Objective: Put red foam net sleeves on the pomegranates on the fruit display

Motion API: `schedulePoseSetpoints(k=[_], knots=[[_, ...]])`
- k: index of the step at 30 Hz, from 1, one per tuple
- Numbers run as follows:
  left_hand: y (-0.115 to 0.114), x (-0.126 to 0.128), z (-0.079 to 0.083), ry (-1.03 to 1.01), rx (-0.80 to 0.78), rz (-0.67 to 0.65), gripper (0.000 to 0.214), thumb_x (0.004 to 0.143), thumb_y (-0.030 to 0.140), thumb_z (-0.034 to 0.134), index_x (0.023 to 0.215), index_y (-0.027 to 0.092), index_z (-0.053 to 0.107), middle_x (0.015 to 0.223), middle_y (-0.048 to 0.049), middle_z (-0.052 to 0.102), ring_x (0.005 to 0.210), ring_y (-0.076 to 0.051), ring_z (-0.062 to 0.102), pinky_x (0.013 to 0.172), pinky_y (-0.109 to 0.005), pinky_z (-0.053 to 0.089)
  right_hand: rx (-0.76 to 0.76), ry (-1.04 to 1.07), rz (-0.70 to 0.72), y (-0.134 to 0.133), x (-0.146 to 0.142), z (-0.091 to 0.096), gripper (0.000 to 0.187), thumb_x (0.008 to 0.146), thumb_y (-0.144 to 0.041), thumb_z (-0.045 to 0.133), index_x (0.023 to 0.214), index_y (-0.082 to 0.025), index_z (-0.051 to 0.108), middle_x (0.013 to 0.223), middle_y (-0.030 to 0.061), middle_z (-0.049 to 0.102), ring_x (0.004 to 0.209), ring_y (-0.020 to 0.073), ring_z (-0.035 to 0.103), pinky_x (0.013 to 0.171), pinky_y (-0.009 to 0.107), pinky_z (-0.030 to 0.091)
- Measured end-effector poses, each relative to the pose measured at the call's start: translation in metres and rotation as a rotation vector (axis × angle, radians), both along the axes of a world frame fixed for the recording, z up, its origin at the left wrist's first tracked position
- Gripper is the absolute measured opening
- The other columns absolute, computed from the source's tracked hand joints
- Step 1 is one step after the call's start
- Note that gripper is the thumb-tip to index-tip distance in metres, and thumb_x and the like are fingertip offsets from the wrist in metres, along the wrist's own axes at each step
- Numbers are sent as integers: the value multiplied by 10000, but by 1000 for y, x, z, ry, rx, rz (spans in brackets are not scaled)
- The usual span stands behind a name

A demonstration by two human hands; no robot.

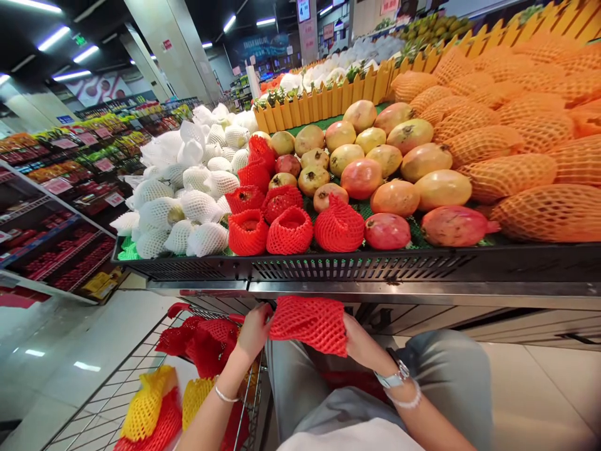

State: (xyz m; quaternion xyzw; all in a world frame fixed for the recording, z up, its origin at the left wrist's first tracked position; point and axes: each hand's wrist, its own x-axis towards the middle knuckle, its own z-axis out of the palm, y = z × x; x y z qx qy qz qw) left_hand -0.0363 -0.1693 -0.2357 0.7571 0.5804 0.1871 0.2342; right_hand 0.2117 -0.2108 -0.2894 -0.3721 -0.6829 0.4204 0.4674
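Observation:
A red foam fruit net (pixel 307 322) is stretched between my hands in front of the display edge, above my lap. My left hand (pixel 256 326) is closed on the net's left edge. My right hand (pixel 357 341) goes into or behind the net's right end, so its fingers are hidden. On the display ahead, several pomegranates in red foam nets (pixel 291 230) stand in the front row. Bare pomegranates (pixel 361 178), yellowish to pink-red, lie behind and to the right of them.
White-netted fruit (pixel 201 203) is heaped at left, orange-netted fruit (pixel 516 156) at right. The black display rim (pixel 357 266) runs across ahead. A shopping cart (pixel 159 351) at lower left holds red nets (pixel 200 341) and yellow nets (pixel 150 401). A yellow picket fence (pixel 323 100) stands behind.

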Motion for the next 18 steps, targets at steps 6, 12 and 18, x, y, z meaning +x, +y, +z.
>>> schedulePoseSetpoints(k=[6, 12, 18], knots=[[-16, 9, 7, -451, 347, -213, 138, 810, 288, 677, 711, 193, 663, 747, -44, 656, 710, -173, 597, 654, -265, 468, -18, 85, 11, -1, 11, 0, 441, 854, -429, 675, 1236, -213, 625, 1186, 134, 684, 1206, 280, 599, 1090, 486, 446], [-30, 23, 18, -645, -127, -305, 290, 844, 395, 674, 1031, 174, 681, 923, -86, 726, 831, -208, 673, 776, -310, 542, 45, 14, 191, 1, 13, 21, 439, 841, -398, 700, 1228, -200, 639, 1192, 134, 691, 1144, 274, 640, 1069, 471, 466], [-24, 35, 20, -473, -353, -343, 399, 911, 408, 560, 1240, 187, 598, 1254, -92, 655, 1144, -237, 596, 1058, -376, 445, -64, 69, -130, 2, 14, 22, 262, 844, -273, 691, 1097, -202, 693, 1089, 99, 720, 1024, 244, 671, 919, 398, 544]])
